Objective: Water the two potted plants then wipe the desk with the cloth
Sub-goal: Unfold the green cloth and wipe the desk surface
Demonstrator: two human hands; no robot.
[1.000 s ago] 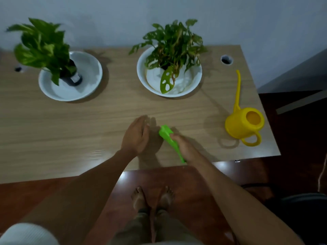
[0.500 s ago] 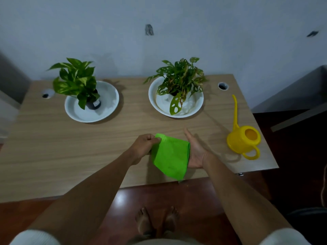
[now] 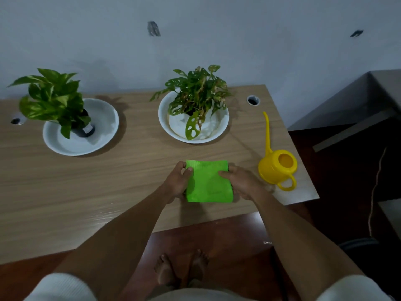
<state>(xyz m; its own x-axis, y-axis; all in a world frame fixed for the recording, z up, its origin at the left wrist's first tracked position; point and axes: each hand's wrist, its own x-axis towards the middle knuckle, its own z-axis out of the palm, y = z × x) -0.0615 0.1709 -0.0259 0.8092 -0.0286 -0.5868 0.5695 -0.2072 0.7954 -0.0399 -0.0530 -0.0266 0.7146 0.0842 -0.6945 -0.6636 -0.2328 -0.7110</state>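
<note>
Green cloth [image 3: 208, 182] is my landmark: folded into a flat rectangle, held over the near part of the wooden counter [image 3: 108, 174]. I can't tell whether its underside touches the wood.

Left hand [image 3: 178, 181] grips the cloth's left edge, thumb on top, fingers curled under. Right hand [image 3: 240, 181] grips the right edge the same way, thumb lying across the green surface. Both hands closed on the fabric, cloth stretched smooth between them.

Right of the cloth, just beyond my right hand: yellow watering can [image 3: 278, 168], upright on the counter, handle toward me, long thin spout rising away toward the wall. Near the hand but apart from it.

Beyond the cloth, slightly left: holey-leaf plant [image 3: 195, 92] standing in a white bowl [image 3: 165, 124].

Well to the cloth's left and farther back: broad-leaf plant [image 3: 52, 98] in a small dark pot [image 3: 84, 130], sitting off-centre in a second white bowl [image 3: 104, 127].

Two round cable holes in the counter, one beyond the can [image 3: 252, 100], one at the far left [image 3: 16, 121].

Below the cloth, past the counter's near edge: bare feet [image 3: 180, 270] on dark red floor.
</note>
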